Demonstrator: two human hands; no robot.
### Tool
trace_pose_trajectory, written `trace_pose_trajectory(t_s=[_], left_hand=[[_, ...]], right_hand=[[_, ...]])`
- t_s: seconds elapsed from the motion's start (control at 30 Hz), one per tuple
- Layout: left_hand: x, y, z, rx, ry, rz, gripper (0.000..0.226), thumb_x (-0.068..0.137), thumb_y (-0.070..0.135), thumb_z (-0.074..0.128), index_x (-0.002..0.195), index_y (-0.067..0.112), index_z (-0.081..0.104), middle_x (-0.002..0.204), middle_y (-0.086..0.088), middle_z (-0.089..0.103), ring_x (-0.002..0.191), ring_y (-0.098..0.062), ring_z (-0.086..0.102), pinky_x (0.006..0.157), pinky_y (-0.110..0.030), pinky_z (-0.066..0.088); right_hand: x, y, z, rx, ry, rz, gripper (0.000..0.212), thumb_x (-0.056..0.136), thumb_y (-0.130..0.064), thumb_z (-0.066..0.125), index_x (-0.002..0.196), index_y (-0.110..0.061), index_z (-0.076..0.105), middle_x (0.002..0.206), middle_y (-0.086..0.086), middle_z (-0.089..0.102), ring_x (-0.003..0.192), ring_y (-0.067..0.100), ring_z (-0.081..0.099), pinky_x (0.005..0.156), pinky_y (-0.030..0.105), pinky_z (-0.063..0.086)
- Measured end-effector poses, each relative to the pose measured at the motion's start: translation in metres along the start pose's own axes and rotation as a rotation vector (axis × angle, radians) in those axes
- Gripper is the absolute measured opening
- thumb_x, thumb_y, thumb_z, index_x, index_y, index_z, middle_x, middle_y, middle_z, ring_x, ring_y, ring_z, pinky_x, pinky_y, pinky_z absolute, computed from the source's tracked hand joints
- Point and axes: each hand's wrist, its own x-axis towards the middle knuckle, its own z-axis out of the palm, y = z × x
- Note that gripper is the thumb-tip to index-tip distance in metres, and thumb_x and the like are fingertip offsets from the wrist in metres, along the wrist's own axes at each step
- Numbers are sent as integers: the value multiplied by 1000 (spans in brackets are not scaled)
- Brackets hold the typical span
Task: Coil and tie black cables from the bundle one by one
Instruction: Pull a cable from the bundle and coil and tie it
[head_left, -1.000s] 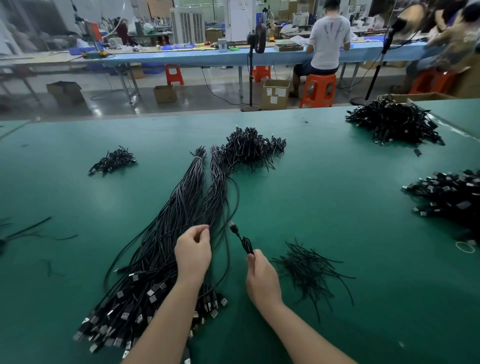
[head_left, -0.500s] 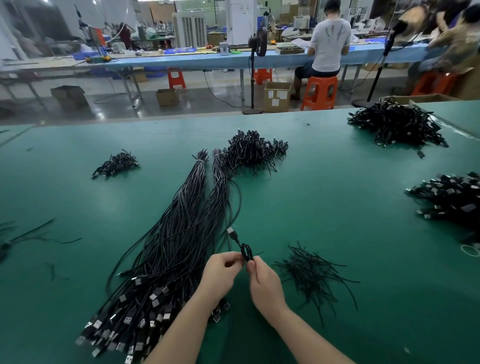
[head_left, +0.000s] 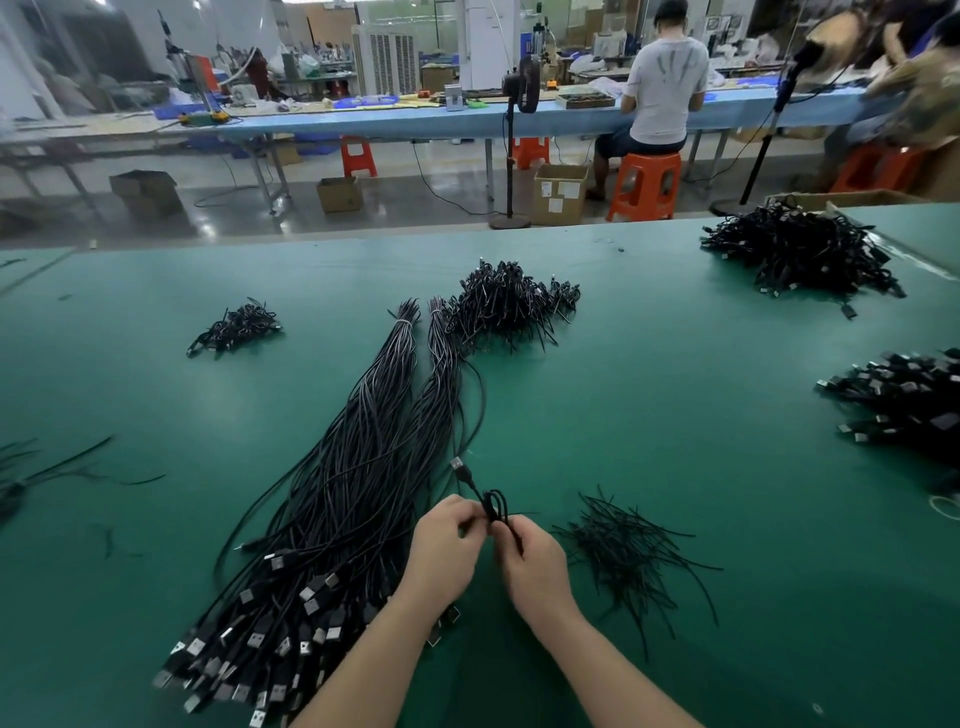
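Both hands met above the green tabletop (head_left: 675, 415), just right of the long cable bundle (head_left: 332, 519). The left hand (head_left: 447, 551) and the right hand (head_left: 535, 561) each held a narrow grip, fingers curled and pinching the small coil of one black cable (head_left: 493, 506) between them. The coil stood up above the fingertips, and its metal plug (head_left: 457, 463) pointed up and to the left, clear of the tabletop.

One second earlier the left hand had rested on the bundle, well apart from the right, which alone held the cable. Half a second earlier the left hand had reached the right and the two touched at the coil. In the present frame the hands remained together at the coil, and the plug end stood shorter above them.

The bundle lay fanned from its tied far end toward the near edge, its plugs spread at lower left, partly under the left forearm. A loose heap of black ties (head_left: 623, 556) lay just right of the right hand. Piles of finished coils (head_left: 509, 306) lay beyond the bundle, and further piles at the left, far right and right edge kept their places.
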Motion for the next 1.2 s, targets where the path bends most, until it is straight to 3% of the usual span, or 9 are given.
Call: trace_pose_trajectory(t_s=[0.13,0.33,0.47,0.53,0.7,0.8,0.87,1.07,1.2], left_hand=[[0,1,4,-2,15,-20,17,98,12,58,94,22,72,92,10,63,86,-2,59,71,-9,43],[-4,-1,1,-15,4,-60,18,99,12,56,99,19,73,94,6,65,87,-7,60,72,-13,44],[-8,4,1,14,-20,-98,17,98,15,56,93,23,70,81,9,64,67,-3,54,55,-10,37],[-10,5,1,91,-19,-80,14,96,14,56,99,22,66,87,9,61,74,-6,56,60,-9,39],[-13,0,-13,432,48,282,30,91,-2,56,115,15,61,106,7,48,95,-12,49,85,-25,48],[-12,-7,-20,667,96,543,67,68,-3,76,129,20,60,127,0,57,108,-22,46,90,-34,53],[-11,-10,-22,786,59,583,86,58,4,86,137,26,59,141,2,56,112,-22,40,88,-38,52],[-3,-12,-30,813,110,708,45,70,32,90,112,29,76,116,14,71,104,-18,43,82,-31,38],[-3,-10,-33,872,83,765,44,66,43,91,105,27,78,109,20,72,95,-14,55,72,-27,52]], right_hand=[[1,-3,-1,30,9,9,17,100,-22,58,86,-26,66,72,-6,66,61,4,53,59,26,42],[-1,-4,-3,35,-2,-73,23,99,-18,59,116,-26,73,99,-17,74,93,-1,67,82,19,53],[-2,-5,-2,41,6,-76,23,99,-17,60,110,-27,77,91,-22,75,85,-3,68,74,15,52],[1,-6,-2,44,12,-42,20,99,-18,60,100,-26,78,78,-20,73,70,-3,64,63,13,46],[7,-12,-8,147,-115,110,23,101,-20,57,89,-6,71,57,-3,51,53,15,41,56,33,32],[7,-18,-18,254,-258,176,24,104,-17,51,96,-5,70,53,-3,43,45,11,34,47,27,28],[9,-21,-25,215,-325,185,25,106,-19,48,96,-7,68,51,-6,43,43,9,35,44,23,29],[10,-24,-32,136,-466,169,27,107,-22,46,92,-13,66,54,-5,44,45,10,35,45,26,29],[14,-23,-34,72,-526,157,28,107,-26,43,89,-18,63,52,-7,44,44,10,36,45,24,32]])
